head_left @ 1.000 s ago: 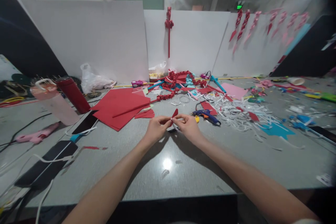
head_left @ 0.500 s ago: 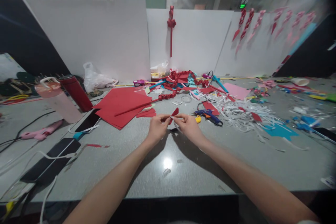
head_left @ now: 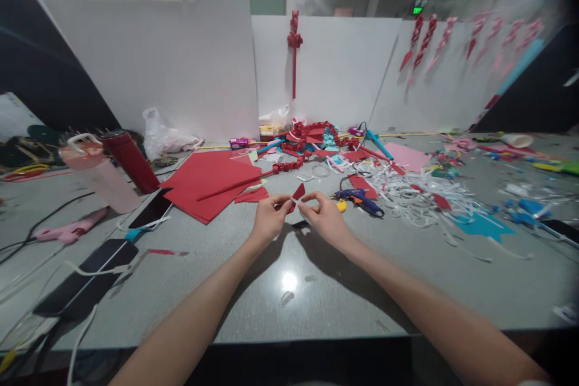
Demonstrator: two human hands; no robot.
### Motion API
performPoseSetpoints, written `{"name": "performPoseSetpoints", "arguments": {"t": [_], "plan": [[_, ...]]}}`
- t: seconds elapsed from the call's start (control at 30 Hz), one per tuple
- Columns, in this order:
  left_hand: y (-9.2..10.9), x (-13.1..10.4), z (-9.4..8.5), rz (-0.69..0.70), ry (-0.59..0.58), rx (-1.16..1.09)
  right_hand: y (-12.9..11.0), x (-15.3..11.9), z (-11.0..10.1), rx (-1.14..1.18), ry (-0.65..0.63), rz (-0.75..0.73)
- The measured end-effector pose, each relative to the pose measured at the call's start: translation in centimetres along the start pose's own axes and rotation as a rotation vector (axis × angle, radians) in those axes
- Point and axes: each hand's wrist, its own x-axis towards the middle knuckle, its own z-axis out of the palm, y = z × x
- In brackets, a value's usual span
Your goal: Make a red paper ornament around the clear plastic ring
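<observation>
Close together over the middle of the table, both hands work at a small red paper piece (head_left: 298,192). My left hand (head_left: 270,218) pinches its lower left edge between thumb and fingertips. A narrow white strip (head_left: 295,200) crosses the piece, and my right hand (head_left: 328,218) has its thumb and forefinger closed at the strip's right end. Below the hands lies a small black object (head_left: 300,225), partly hidden. Behind my right hand a yellow item (head_left: 341,206) shows, with a blue glue gun (head_left: 362,198) just past it.
Red paper sheets (head_left: 210,175) lie to the left, near a red bottle (head_left: 130,160) and a pink glue gun (head_left: 72,228). A heap of white strips (head_left: 416,193) spreads on the right beside a blue paper piece (head_left: 484,224). Folded red chains (head_left: 312,129) lie at the back.
My fingers have parted slightly, and more of the red paper piece and the white strip across it now shows. The things on the table have stayed in place.
</observation>
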Motion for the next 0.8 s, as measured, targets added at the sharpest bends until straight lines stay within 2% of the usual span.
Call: {"name": "performPoseSetpoints", "arguments": {"t": [0.33, 0.57, 0.8], "plan": [[0.3, 0.2, -0.4, -0.049, -0.113, -0.158, -0.6, 0.5, -0.8, 0.066, -0.006, -0.112], [-0.1, 0.1, -0.1, -0.132, -0.140, -0.213, -0.9, 0.3, -0.8, 0.060, 0.087, -0.066], [0.0, -0.2, 0.0, -0.113, -0.150, -0.221, -1.3, -0.1, -0.6, 0.048, 0.109, 0.009]]}}
